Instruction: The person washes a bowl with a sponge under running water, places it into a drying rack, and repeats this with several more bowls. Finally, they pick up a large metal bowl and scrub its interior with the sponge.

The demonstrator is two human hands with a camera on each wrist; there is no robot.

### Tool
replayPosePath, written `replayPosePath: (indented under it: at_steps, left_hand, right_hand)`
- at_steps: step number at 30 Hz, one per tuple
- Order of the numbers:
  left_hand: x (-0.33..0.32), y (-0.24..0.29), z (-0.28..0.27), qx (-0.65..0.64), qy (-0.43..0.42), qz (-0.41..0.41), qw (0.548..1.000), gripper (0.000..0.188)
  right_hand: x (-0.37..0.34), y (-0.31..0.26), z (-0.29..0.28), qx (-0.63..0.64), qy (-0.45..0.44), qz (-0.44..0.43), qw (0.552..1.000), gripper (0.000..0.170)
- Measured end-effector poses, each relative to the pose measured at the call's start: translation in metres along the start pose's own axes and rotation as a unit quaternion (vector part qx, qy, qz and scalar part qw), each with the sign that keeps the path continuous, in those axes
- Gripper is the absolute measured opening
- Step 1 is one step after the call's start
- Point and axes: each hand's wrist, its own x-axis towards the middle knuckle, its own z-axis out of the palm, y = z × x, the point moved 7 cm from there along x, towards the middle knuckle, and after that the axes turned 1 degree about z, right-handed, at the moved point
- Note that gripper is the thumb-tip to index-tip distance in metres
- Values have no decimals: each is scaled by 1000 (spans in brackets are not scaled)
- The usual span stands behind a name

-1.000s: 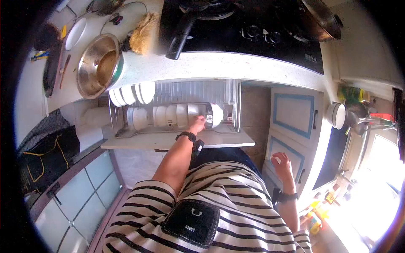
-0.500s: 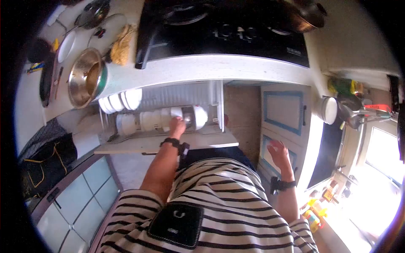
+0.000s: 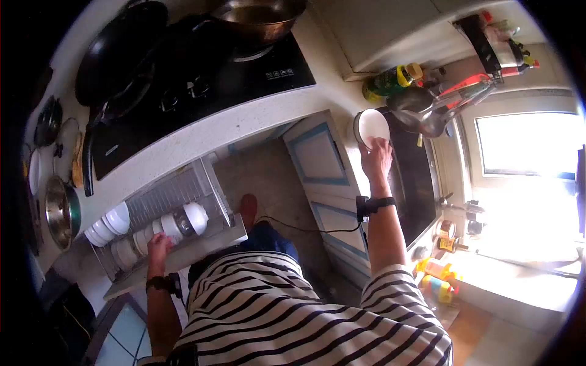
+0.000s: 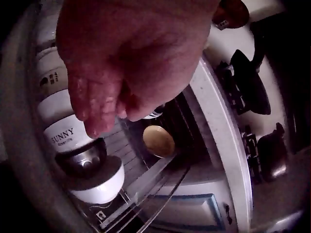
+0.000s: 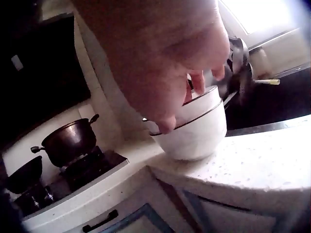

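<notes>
At the counter corner, my right hand (image 3: 376, 161) grips the rim of the upper of two nested white bowls (image 5: 197, 111). Its thumb lies outside the rim and its fingers reach inside. My left hand (image 3: 160, 246) is over the pulled-out dish drawer (image 3: 210, 238), beside a row of bowls standing on edge. Loosely bent fingers lie close to the white bowl marked SUNNY (image 4: 68, 135), holding nothing. A steel bowl (image 4: 82, 160) and another white bowl (image 4: 104, 187) stand at that end of the row.
White plates (image 3: 108, 224) stand at the drawer's back left. Beyond the counter edge is a black stove (image 3: 201, 91) with pans. Ladles (image 3: 433, 125) hang near the bowls, beside the dark sink (image 3: 412, 183). A cable (image 3: 311, 230) runs from the right wrist.
The view has swung right. My right hand has moved from hanging at the side up to the nested bowls and taken the upper rim. The left hand stays at the drawer's bowls.
</notes>
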Motion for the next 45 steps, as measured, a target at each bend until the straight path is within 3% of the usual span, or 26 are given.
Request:
replayPosePath:
  at_steps: [3, 8, 13, 15, 17, 19, 20, 21, 22, 24, 25, 27, 29, 32, 33, 34, 36, 37, 38, 39, 40, 41, 42, 43, 44, 45]
  left_hand:
    - [-10, 17, 15, -19, -9, 2, 1000, 24]
    - [-17, 41, 41, 49, -51, 47, 996, 26]
    - [-15, 50, 59, 47, -83, 50, 994, 28]
    - [-17, 55, 63, 46, -85, 44, 994, 29]
    - [-18, 59, 62, 50, -86, 41, 994, 28]
    - [-24, 68, 63, 56, -83, 42, 994, 27]
    - [-24, 70, 68, 47, -94, 47, 993, 27]
    - [-24, 70, 70, 37, -98, 49, 993, 27]
    - [-28, 70, 65, 27, -90, 50, 994, 27]
    - [-42, 73, 65, 17, -99, 55, 993, 29]
    - [-42, 67, 66, -44, -134, 81, 987, 29]
    - [-53, 77, 66, 43, -105, 46, 993, 25]
    - [-53, 80, 68, 51, -116, 68, 990, 22]
    - [-52, 87, 66, 61, -121, 70, 988, 24]
    - [-49, 85, 64, 78, -132, 91, 984, 26]
    - [-48, 84, 69, 96, -145, 112, 978, 27]
    - [-55, 95, 75, 122, -165, 131, 970, 29]
    - [-62, 103, 79, 144, -174, 164, 960, 30]
    - [-67, 109, 83, 164, -180, 197, 950, 30]
    - [-75, 118, 87, 184, -185, 231, 937, 30]
    - [-92, 132, 91, 201, -195, 236, 930, 32]
    - [-100, 135, 95, 227, -193, 304, 905, 39]
    - [-118, 149, 96, 242, -203, 296, 901, 48]
    - [-129, 151, 99, 250, -239, 233, 909, 55]
    - [-136, 152, 98, 201, -266, 245, 910, 55]
    - [-153, 167, 95, 217, -229, 420, 851, 58]
  right_hand:
    - [7, 3, 15, 52, -88, 12, 995, 31]
    - [14, 6, 1, 85, -71, 39, 993, 32]
    - [32, 27, -11, 147, 43, -73, 985, 30]
    - [34, 62, -19, 313, 27, 77, 946, 33]
    - [22, 84, -39, 560, 91, 177, 804, 28]
    - [8, 126, -49, 704, 174, 243, 644, 24]
    - [6, 173, -44, 671, 217, 205, 678, 29]
    - [4, 223, -29, 703, 229, 177, 649, 29]
    - [1, 277, -12, 809, 188, 108, 546, 30]
    - [-1, 362, 20, 981, -54, -31, 181, 34]
    - [-14, 338, 3, 972, -3, -3, 236, 36]
    - [-42, 283, -34, 930, 88, 71, 351, 41]
    - [-56, 233, -47, 932, 77, 47, 351, 37]
    - [-68, 150, -50, 877, 27, 64, 476, 29]
    - [-72, 120, -50, 736, 15, 45, 675, 28]
    - [-69, 89, -47, 551, 1, 24, 834, 28]
    - [-70, 18, -23, 456, -154, 41, 876, 30]
    - [-76, -24, -6, 564, -288, 79, 770, 33]
    - [-87, -69, 9, 491, -342, -13, 801, 39]
    - [-107, -110, 35, 654, -427, -20, 624, 41]
    - [-128, -183, 9, 415, -422, -167, 788, 38]
    - [-150, -256, -17, 142, -363, -314, 866, 35]
    - [-168, -285, 8, 108, -415, -351, 832, 32]
    - [-185, -314, 12, 107, -409, -399, 814, 29]
    - [-200, -342, 16, 107, -401, -446, 793, 27]
    - [-215, -364, 20, 107, -392, -491, 771, 24]
